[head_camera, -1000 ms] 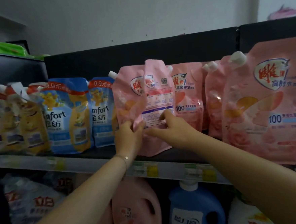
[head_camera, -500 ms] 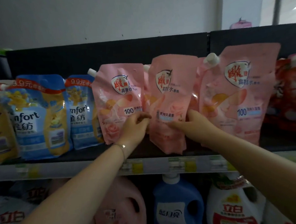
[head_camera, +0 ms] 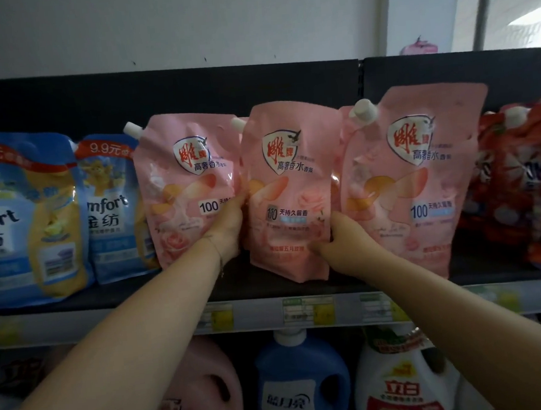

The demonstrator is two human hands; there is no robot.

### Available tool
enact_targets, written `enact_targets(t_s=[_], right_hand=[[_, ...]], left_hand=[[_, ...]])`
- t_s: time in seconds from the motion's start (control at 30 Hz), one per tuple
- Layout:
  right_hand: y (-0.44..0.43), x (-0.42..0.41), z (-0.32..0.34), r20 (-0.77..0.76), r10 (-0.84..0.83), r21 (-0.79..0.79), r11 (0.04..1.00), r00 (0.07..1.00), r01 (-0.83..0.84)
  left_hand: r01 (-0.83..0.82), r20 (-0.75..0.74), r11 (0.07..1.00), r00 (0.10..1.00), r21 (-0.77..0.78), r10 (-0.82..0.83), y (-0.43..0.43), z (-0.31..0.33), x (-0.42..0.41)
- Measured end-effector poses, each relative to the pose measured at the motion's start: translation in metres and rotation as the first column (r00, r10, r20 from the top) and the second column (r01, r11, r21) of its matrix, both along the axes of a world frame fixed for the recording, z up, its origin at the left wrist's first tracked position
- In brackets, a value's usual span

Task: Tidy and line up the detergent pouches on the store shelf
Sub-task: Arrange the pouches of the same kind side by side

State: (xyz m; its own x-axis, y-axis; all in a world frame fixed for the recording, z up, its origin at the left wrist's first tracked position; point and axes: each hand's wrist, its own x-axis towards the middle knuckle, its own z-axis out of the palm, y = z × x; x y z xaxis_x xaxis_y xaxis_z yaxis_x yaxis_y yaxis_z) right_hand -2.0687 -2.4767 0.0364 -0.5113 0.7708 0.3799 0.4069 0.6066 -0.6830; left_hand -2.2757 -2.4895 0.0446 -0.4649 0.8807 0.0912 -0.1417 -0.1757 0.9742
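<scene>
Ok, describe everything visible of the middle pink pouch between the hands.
The middle pink glossy plastic pouch stands roughly upright, label facing out: shield logo, Chinese text, rose print. A white cap shows at its upper left corner. Its base sits at the black shelf board, between the left pink pouch and the right pink pouch. The left hand grips its left edge; the right hand holds its lower right edge.
</scene>
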Motion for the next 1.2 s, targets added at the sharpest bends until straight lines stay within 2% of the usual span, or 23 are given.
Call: enact_targets(t_s=[0.07,0.17,0.23,0.33,0.4,0.43,0.53,0.6,0.8,0.97,1.1,1.17,1.2], right_hand=[[0.001,-0.006,-0.005,-0.021,-0.070,0.063,0.995,0.997,0.072],[-0.003,-0.016,-0.011,-0.067,-0.132,0.047,0.990,0.989,0.135],[-0.006,-0.023,-0.016,-0.042,-0.114,0.098,0.988,0.993,0.117],[-0.016,-0.027,-0.022,0.044,-0.048,0.287,0.957,0.998,0.033],[-0.019,-0.027,-0.025,0.133,-0.020,0.397,0.917,0.991,-0.035],[-0.019,-0.027,-0.026,0.176,-0.027,0.435,0.899,0.984,-0.054],[-0.018,-0.029,-0.027,0.232,-0.053,0.477,0.876,0.971,-0.066],[-0.018,-0.032,-0.026,0.239,-0.055,0.454,0.889,0.969,-0.061],[-0.009,-0.045,-0.017,0.347,-0.231,0.513,0.858,0.909,0.023],[0.013,-0.049,-0.022,0.536,-0.303,0.553,0.831,0.788,-0.057],[0.020,-0.054,-0.012,0.610,-0.311,0.528,0.846,0.729,-0.081],[0.018,-0.058,-0.007,0.641,-0.316,0.513,0.855,0.700,-0.083],[0.017,-0.059,-0.006,0.648,-0.318,0.507,0.858,0.692,-0.080]], left_hand=[[-0.138,-0.051,0.988,0.989,0.069,0.142,-0.006,-0.002,0.003],[-0.414,-0.238,0.893,0.863,0.176,0.446,-0.020,-0.006,0.010],[-0.491,-0.293,0.837,0.785,0.242,0.545,-0.031,-0.009,0.016],[-0.511,-0.413,0.779,0.661,0.363,0.627,-0.047,-0.012,0.020],[-0.461,-0.566,0.788,0.549,0.408,0.615,-0.057,-0.016,0.014],[-0.414,-0.637,0.824,0.526,0.387,0.563,-0.061,-0.018,0.010],[-0.222,-0.772,0.944,0.545,0.243,0.327,-0.076,-0.029,0.008],[-0.185,-0.832,0.965,0.493,0.186,0.255,-0.081,-0.033,0.012],[-0.273,-0.910,0.957,0.362,0.103,0.201,-0.066,-0.023,0.015],[-0.331,-0.939,0.932,0.249,0.146,0.235,-0.042,-0.025,0.015],[-0.347,-0.970,0.936,0.207,0.053,0.131,-0.045,-0.018,0.003],[-0.334,-0.966,0.934,0.171,0.127,0.193,-0.058,-0.013,-0.003],[-0.344,-0.950,0.912,0.134,0.223,0.283,-0.065,-0.012,-0.007]])
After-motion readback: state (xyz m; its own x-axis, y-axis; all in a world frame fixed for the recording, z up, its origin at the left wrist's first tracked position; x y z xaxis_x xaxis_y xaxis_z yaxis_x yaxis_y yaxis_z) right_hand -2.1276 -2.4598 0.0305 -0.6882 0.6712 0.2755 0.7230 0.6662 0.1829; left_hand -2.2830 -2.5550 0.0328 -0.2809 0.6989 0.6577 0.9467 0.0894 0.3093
